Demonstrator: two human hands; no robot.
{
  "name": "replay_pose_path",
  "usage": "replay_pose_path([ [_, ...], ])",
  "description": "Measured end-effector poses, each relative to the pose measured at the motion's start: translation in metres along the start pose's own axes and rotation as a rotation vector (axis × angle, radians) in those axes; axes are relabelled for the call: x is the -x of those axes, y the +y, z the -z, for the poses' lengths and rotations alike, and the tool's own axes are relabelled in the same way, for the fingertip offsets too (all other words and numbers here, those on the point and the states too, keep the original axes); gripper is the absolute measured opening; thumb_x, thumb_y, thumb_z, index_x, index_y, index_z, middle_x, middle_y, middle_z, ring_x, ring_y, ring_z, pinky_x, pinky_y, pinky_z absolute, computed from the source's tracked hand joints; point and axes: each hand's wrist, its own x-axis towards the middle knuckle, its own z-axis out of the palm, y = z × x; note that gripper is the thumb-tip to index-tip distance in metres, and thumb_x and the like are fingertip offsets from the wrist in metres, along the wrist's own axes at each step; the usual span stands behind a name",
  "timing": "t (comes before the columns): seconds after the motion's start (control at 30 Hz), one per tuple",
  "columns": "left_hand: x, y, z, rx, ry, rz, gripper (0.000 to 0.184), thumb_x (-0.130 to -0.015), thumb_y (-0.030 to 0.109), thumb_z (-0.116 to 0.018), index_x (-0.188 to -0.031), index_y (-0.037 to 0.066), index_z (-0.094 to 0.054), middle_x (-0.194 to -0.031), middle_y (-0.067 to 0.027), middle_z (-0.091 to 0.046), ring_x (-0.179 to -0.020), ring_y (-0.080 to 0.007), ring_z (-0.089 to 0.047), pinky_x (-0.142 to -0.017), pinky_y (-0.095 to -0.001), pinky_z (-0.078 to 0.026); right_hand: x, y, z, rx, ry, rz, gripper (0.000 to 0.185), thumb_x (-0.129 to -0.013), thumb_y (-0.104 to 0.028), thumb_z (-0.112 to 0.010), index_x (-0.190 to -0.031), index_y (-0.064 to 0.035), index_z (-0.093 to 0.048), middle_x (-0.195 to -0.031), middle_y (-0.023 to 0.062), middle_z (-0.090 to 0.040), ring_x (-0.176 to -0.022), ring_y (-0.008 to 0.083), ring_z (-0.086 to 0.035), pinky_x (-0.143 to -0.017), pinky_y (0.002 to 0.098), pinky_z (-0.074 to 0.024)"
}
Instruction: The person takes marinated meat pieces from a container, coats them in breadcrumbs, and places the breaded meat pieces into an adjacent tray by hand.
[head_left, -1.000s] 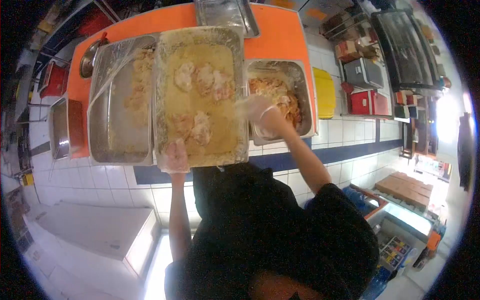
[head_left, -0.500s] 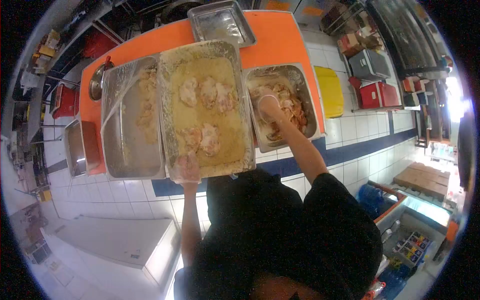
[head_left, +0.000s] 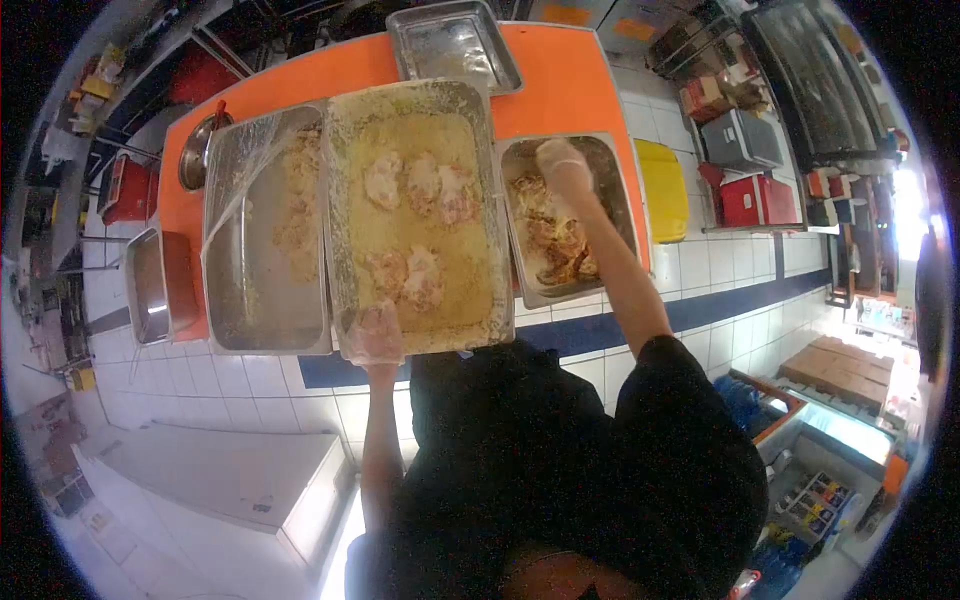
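Altogether two hands (head_left: 376, 333), five coated pieces (head_left: 383, 181)

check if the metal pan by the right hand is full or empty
Partly full: pieces of food lie in the metal pan, while its inner wall shows uncovered at the far right corner.

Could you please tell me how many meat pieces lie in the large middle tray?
5: back left piece, back middle piece, back right piece; front left piece and front right piece, nearer the left hand. Touching pieces may hide another.
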Motion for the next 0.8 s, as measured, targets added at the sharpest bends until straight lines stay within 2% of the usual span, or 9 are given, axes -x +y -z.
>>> replay_pose_path([
  [0.1, 0.018, -0.018, -0.024, -0.032, 0.005, 0.096, 0.011, -0.076, 0.019, -0.068, -0.070, 0.012, -0.063, -0.068, -0.0081, -0.062, -0.067, -0.0290, -0.061, -0.062, -0.0399, -0.050, -0.025, -0.052, -0.021, -0.052, -0.294, -0.216, 0.016, -0.081, -0.014, -0.059, -0.089, -0.0019, -0.066, -0.094, 0.0160, -0.064, -0.088, 0.0261, -0.062, -0.077, 0.0374, -0.0486],
  [0.17, 0.009, -0.011, -0.011, -0.149, 0.077, -0.201, 0.009, -0.075, 0.018, -0.069, -0.070, 0.013, -0.064, -0.067, -0.0070, -0.062, -0.066, -0.0273, -0.061, -0.062, -0.0391, -0.051, -0.031, -0.058, -0.022, -0.146, -0.386, -0.211, 0.017, -0.083, -0.015, -0.058, -0.092, -0.0022, -0.065, -0.097, 0.0160, -0.063, -0.090, 0.0269, -0.061, -0.080, 0.0379, -0.0481],
  [0.3, 0.027, -0.034, -0.030, -0.245, -0.016, -0.273, 0.008, -0.075, 0.018, -0.070, -0.072, 0.013, -0.064, -0.068, -0.0062, -0.062, -0.064, -0.0282, -0.061, -0.064, -0.0401, -0.052, -0.018, -0.018, -0.008, -0.459, -0.459, -0.078, 0.021, -0.085, -0.017, -0.057, -0.099, -0.0028, -0.062, -0.103, 0.0160, -0.062, -0.095, 0.0286, -0.060, -0.084, 0.0387, -0.0470],
  [0.37, 0.031, -0.033, -0.032, -0.141, -0.023, -0.020, 0.009, -0.076, 0.020, -0.071, -0.075, 0.013, -0.065, -0.071, -0.0063, -0.064, -0.064, -0.0277, -0.062, -0.066, -0.0408, -0.053, -0.006, -0.004, -0.002, -0.635, -0.462, -0.059, 0.022, -0.086, -0.018, -0.056, -0.102, -0.0031, -0.061, -0.106, 0.0161, -0.061, -0.097, 0.0294, -0.060, -0.086, 0.0392, -0.0465],
  [0.6, 0.039, -0.043, -0.048, 0.167, 0.091, 0.061, 0.013, -0.076, 0.022, -0.072, -0.074, 0.011, -0.066, -0.073, -0.0087, -0.065, -0.068, -0.0295, -0.064, -0.068, -0.0429, -0.052, 0.046, 0.017, 0.050, -1.287, -0.367, -0.279, 0.030, -0.090, -0.022, -0.054, -0.114, -0.0042, -0.057, -0.117, 0.0161, -0.058, -0.105, 0.0323, -0.057, -0.093, 0.0407, -0.0446],
  [0.67, 0.023, -0.022, -0.023, 0.019, -0.110, 0.156, 0.013, -0.076, 0.022, -0.072, -0.077, 0.010, -0.067, -0.074, -0.0095, -0.066, -0.068, -0.0305, -0.064, -0.068, -0.0430, -0.052, 0.063, 0.020, 0.068, -1.398, -0.313, -0.423, 0.032, -0.091, -0.023, -0.053, -0.117, -0.0045, -0.056, -0.120, 0.0162, -0.057, -0.107, 0.0331, -0.057, -0.095, 0.0411, -0.0441],
  [0.73, 0.028, -0.031, -0.030, 0.036, -0.056, 0.087, 0.013, -0.076, 0.021, -0.072, -0.078, 0.010, -0.068, -0.075, -0.0101, -0.066, -0.068, -0.0306, -0.064, -0.066, -0.0420, -0.052, 0.080, 0.029, 0.074, -1.116, -0.248, -0.369, 0.034, -0.092, -0.025, -0.053, -0.120, -0.0048, -0.054, -0.123, 0.0162, -0.056, -0.110, 0.0339, -0.056, -0.097, 0.0415, -0.0436],
  [0.77, 0.028, -0.032, -0.031, 0.046, -0.003, 0.019, 0.012, -0.077, 0.021, -0.072, -0.078, 0.009, -0.068, -0.075, -0.0107, -0.066, -0.068, -0.0308, -0.064, -0.065, -0.0409, -0.052, 0.083, 0.033, 0.074, -0.444, -0.143, -0.104, 0.035, -0.093, -0.027, -0.052, -0.120, -0.0042, -0.054, -0.119, 0.0169, -0.057, -0.106, 0.0349, -0.057, -0.097, 0.0428, -0.0438],
  [0.8, 0.028, -0.032, -0.033, 0.048, -0.002, 0.019, 0.012, -0.077, 0.021, -0.072, -0.078, 0.009, -0.068, -0.075, -0.0107, -0.066, -0.068, -0.0308, -0.064, -0.065, -0.0409, -0.052, 0.083, 0.038, 0.074, -0.441, -0.142, -0.104, 0.035, -0.093, -0.027, -0.052, -0.120, -0.0042, -0.054, -0.119, 0.0169, -0.057, -0.106, 0.0349, -0.057, -0.097, 0.0428, -0.0438],
])
